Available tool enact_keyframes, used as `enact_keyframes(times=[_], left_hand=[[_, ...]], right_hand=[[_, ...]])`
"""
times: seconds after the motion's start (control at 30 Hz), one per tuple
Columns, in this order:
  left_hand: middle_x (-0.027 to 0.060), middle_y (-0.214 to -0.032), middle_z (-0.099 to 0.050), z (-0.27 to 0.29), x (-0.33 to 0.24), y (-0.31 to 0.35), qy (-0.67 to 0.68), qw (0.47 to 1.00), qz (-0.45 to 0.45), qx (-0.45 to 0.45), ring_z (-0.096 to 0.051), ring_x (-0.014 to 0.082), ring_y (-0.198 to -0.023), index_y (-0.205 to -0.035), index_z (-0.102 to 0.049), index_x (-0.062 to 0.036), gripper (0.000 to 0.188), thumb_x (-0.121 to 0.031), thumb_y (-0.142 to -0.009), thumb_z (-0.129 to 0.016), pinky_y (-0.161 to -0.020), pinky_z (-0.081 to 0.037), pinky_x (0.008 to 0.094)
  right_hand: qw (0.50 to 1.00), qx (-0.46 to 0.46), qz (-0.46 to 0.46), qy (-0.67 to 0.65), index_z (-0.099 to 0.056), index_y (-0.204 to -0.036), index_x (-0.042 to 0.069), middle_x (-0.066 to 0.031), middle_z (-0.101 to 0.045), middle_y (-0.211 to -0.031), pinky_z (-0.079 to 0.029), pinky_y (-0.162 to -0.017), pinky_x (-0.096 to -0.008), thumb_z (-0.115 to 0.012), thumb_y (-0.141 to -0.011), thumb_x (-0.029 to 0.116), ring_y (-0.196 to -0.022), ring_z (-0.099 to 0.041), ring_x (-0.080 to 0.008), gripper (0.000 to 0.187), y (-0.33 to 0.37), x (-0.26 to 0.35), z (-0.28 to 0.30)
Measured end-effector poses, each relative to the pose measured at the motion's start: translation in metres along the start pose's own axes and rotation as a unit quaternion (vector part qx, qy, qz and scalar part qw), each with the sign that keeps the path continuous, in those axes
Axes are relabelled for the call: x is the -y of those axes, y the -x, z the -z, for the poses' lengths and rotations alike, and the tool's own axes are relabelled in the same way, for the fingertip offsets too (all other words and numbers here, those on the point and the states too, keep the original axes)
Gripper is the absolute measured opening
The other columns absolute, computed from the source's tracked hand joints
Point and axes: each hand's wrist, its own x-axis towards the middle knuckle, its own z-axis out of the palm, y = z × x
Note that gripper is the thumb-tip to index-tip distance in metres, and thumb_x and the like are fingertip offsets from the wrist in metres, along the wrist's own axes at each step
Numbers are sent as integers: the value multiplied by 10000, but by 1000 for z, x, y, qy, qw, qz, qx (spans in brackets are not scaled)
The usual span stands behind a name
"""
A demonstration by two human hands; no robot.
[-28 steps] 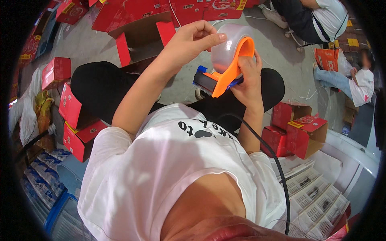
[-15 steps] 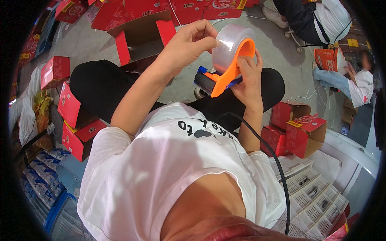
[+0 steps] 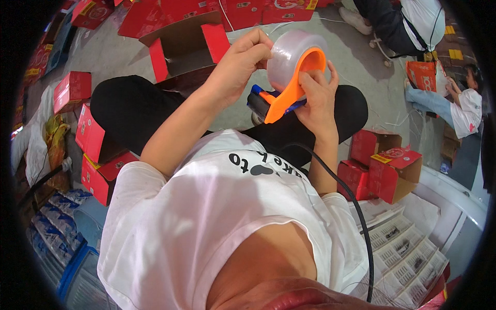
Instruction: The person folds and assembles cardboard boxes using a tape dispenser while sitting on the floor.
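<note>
The dispenser [image 3: 283, 105] is being gripped by the right hand [image 3: 319, 98]; the roll [image 3: 287, 58] is being touched by the left hand [image 3: 245, 60], whose finger closure cannot be told.

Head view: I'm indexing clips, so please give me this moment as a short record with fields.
Left hand: fingertips drawn together beside the clear tape roll; contact unclear
Right hand: holds the orange tape dispenser
Roll position: mounted on the dispenser
Upper left: open red carton
Right side: red cartons
Others: person in dark trousers, upper right; person in light-blue trousers, far right
</note>
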Motion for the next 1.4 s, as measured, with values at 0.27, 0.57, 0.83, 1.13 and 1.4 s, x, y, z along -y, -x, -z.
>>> enact_keyframes(times=[0.27,0.57,0.83,1.13,1.4], left_hand=[[-8,-974,-579,0,10,4,75,997,4,3,-537,81,-924,-1020,-570,-53,190,-34,-860,-468,-885,-406,243],[90,-917,-723,3,10,7,-351,907,-226,-58,-689,162,-906,-1148,-662,-77,295,-101,-857,-699,-775,-521,280],[89,-873,-722,8,-13,4,-528,774,-346,-41,-683,210,-736,-999,-735,-66,185,-117,-821,-727,-940,-499,334],[79,-900,-723,1,-22,4,-518,786,-335,-45,-696,168,-777,-987,-711,-43,171,-107,-829,-728,-844,-537,290],[48,-901,-719,-9,-10,11,-410,864,-283,-72,-689,117,-814,-1006,-678,3,193,-63,-831,-728,-844,-537,287]], right_hand=[[1000,14,-12,15,-616,-1036,107,-2,-642,-862,-243,-1087,-565,-760,-578,29,-896,-607,-206,486,2,0,2],[999,-29,-20,9,-573,-1057,74,-68,-617,-940,-260,-1081,-528,-810,-631,151,-972,-605,-276,494,5,-9,1],[999,-41,-14,-15,-598,-1112,81,-38,-629,-874,-259,-1064,-570,-779,-591,73,-906,-607,-234,552,6,-9,-1],[999,-20,-19,-35,-582,-1091,69,-70,-619,-966,-227,-1088,-531,-787,-627,135,-1005,-594,-274,511,7,-8,2],[998,-33,-25,-37,-588,-1092,73,-57,-623,-925,-221,-1084,-547,-782,-622,125,-968,-595,-261,511,5,-3,2]])
